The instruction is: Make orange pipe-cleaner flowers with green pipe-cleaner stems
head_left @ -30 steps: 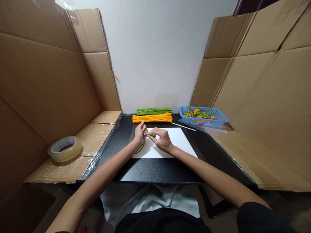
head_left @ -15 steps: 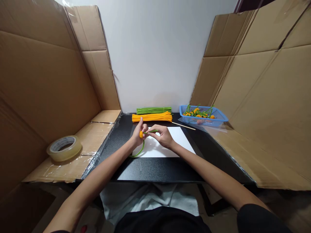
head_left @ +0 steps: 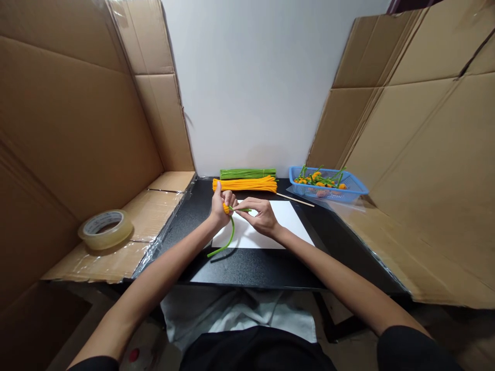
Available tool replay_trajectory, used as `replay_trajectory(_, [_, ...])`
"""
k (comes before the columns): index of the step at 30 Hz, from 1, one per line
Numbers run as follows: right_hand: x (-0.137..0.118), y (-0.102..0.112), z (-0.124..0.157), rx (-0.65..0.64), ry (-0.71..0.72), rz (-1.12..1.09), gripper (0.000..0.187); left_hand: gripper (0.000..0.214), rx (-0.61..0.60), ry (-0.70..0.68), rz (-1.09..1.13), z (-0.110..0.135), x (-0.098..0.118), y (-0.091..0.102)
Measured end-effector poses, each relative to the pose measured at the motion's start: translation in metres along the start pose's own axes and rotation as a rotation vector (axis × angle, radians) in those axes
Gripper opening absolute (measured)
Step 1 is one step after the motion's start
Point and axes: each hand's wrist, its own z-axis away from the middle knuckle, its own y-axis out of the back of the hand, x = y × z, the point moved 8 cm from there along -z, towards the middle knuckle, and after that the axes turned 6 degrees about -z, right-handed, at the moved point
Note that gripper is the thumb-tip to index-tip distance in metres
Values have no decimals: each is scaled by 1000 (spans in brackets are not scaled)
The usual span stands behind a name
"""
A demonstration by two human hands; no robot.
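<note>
My left hand [head_left: 220, 205] is closed round a small orange pipe-cleaner ball [head_left: 226, 208] joined to a green pipe cleaner [head_left: 228, 240], whose long end curves down and left over the white sheet [head_left: 286, 226] onto the black table [head_left: 247, 265]. My right hand [head_left: 260, 215] pinches the short green end beside the ball. Both hands hover just above the sheet's left part. Behind them lie a bundle of orange pipe cleaners [head_left: 244, 184] and a bundle of green pipe cleaners [head_left: 248, 173].
A blue basket [head_left: 328, 191] with several orange-and-green pieces stands at the back right; a thin wooden stick [head_left: 294, 200] lies near it. A roll of clear tape [head_left: 105, 229] rests on the left cardboard flap. Cardboard walls [head_left: 58, 113] enclose both sides.
Both hands have lifted slightly off the sheet. The orange ball has turned into view in my left hand, and the green stem now hangs lower and further left.
</note>
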Motion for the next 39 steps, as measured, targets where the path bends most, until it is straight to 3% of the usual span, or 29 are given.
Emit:
replay_trajectory(8, [4, 5, 0, 46, -29, -13, 13, 81, 3, -21, -105, -4, 4, 7])
replay_trajectory(12, [28, 14, 4, 160, -214, -74, 12, 75, -64, -101, -226, -4, 3, 8])
replay_trajectory(15, [47, 10, 8, 154, -396, -248, 14, 77, -141, -150, -324, -1, 1, 2])
replay_trajectory(18, [53, 5, 10, 133, -480, -366, 17, 80, -134, -164, -360, 0, 2, 0])
replay_trajectory(23, [41, 0, 6, 60, -417, -336, 20, 80, -45, -103, -202, -2, 8, 6])
replay_trajectory(32, [-3, 1, -2, 28, -30, -21, 19, 79, -52, -87, -34, -4, 11, -1])
replay_trajectory(39, [6, -4, 6, 50, -59, -11, 14, 75, 13, -36, -40, -3, 4, 9])
